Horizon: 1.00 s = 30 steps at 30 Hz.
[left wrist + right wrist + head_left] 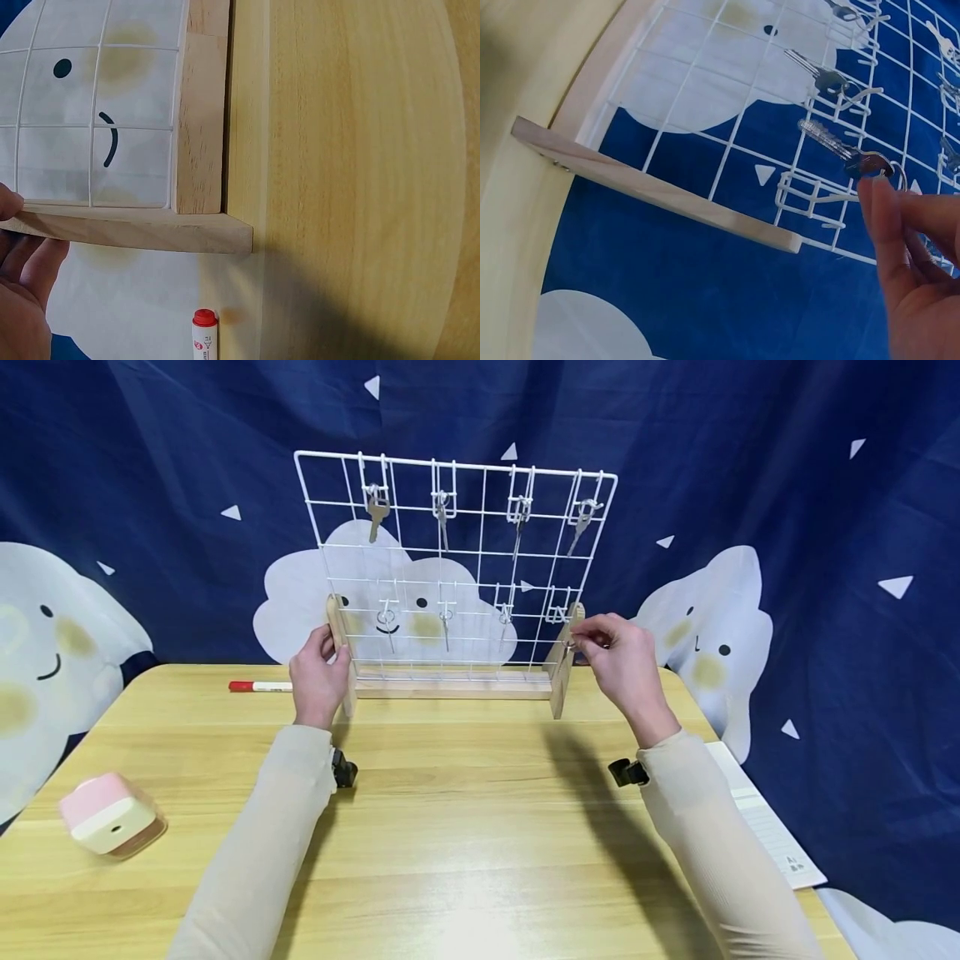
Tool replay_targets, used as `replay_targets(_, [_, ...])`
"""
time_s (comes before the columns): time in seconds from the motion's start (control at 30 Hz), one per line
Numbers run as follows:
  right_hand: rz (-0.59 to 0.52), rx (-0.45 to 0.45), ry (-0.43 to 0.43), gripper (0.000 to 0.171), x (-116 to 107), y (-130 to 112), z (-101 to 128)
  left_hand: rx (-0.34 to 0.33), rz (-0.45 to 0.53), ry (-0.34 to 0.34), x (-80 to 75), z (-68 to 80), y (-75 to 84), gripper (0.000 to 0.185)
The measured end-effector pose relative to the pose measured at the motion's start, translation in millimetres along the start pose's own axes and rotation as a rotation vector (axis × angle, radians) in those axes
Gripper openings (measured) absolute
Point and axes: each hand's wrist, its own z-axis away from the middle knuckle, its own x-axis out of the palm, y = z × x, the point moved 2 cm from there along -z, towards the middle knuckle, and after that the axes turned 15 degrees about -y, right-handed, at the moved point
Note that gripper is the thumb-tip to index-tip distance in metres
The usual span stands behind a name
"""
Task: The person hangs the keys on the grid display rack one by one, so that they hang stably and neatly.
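A white wire grid rack (450,464) stands in a wooden stand (450,685) at the table's far side. Several keys (377,510) hang from hooks in its top row, and three more hang lower down. My left hand (330,647) grips the stand's left upright (135,229), its fingers (26,262) lying behind the wood. Beside the right upright (561,664), my right hand (579,637) pinches the ring of a silver key (840,146). That key hangs in the air just above the white hook (810,199) at the lower right, and no key hangs on this hook.
A red-capped marker (258,686) lies on the wooden table (465,827) left of the rack. A pink and white box (112,814) sits near the front left edge. A printed sheet (765,827) overhangs the right edge. A dark blue cloud-print cloth hangs behind.
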Motion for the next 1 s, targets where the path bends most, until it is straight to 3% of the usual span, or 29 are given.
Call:
replay_targets(0.33, [-0.017, 0.101, 0.054, 0.011, 1.9, 2.7, -14.1, -0.006, 0.002, -0.011, 0.5, 1.1, -1.6, 0.04])
replay_targets(0.8, [-0.09, 0.19, 0.015, 0.012, 12.1, 15.6, -28.6, 0.02, -0.001, 0.012, 0.1, 1.7, 0.4, 0.037])
replay_targets(1.0, [-0.067, 0.212, 0.006, 0.013, 16.2, 19.2, -31.8, 0.009, 0.003, 0.0, 0.2, 1.3, 0.3, 0.038])
